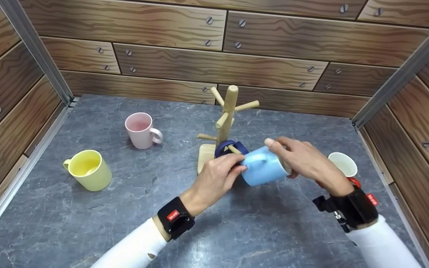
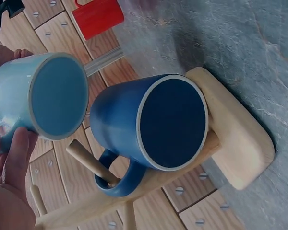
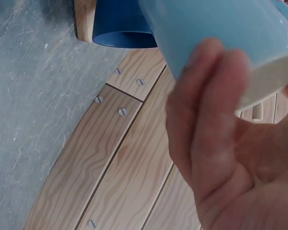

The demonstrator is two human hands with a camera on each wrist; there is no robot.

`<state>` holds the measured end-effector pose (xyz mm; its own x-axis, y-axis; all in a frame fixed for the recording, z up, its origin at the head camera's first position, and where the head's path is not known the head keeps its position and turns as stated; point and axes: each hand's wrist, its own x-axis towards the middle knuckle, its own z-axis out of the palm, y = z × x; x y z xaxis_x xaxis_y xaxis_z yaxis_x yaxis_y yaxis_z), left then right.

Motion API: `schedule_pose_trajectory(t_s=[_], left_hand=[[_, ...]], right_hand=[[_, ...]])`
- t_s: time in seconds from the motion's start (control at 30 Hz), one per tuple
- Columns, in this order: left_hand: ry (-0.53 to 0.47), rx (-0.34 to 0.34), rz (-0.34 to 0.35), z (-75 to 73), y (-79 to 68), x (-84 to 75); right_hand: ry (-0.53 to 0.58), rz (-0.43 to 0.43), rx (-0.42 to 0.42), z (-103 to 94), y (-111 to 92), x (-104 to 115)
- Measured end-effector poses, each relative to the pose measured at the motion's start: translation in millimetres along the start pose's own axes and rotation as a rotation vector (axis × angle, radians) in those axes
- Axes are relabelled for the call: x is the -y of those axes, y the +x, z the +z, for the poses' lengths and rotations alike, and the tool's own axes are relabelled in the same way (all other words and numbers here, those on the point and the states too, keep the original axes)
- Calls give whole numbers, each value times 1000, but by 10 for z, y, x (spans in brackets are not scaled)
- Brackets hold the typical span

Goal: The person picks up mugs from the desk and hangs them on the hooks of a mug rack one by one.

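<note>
A light blue mug point(image 1: 263, 167) is held tilted on its side in front of a wooden mug tree point(image 1: 229, 100). My right hand point(image 1: 300, 158) grips it near the rim, its fingers point(image 3: 213, 110) curled against the mug's side. At the base end, my left hand point(image 1: 216, 176) pinches the mug beside its handle; the exact contact is partly hidden. A dark blue mug point(image 2: 149, 122) hangs with its handle around a lower peg, mostly hidden behind the light blue mug and left hand in the head view. The left wrist view shows the light blue mug apart from the pegs.
At left on the grey tabletop point(image 1: 132, 223) stand a yellow mug point(image 1: 91, 173) and a pink mug point(image 1: 142, 132). A red mug with a pale inside point(image 1: 343, 163) is partly behind my right forearm. Wood-patterned walls point(image 1: 274, 70) enclose the back and sides.
</note>
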<state>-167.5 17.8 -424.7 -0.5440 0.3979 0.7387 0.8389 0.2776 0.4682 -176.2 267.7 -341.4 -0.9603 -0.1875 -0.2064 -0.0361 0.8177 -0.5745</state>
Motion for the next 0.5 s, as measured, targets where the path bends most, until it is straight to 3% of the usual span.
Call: schedule_pose_trajectory(t_s=[0.23,0.5], left_hand=[[-56,-53,-37,-46,-27,21],[-125,-88,-103,-128,-37,37]], right_hand=[[94,-69,34,-28,-118,44],[113,-140,-16,-46,-163,93]])
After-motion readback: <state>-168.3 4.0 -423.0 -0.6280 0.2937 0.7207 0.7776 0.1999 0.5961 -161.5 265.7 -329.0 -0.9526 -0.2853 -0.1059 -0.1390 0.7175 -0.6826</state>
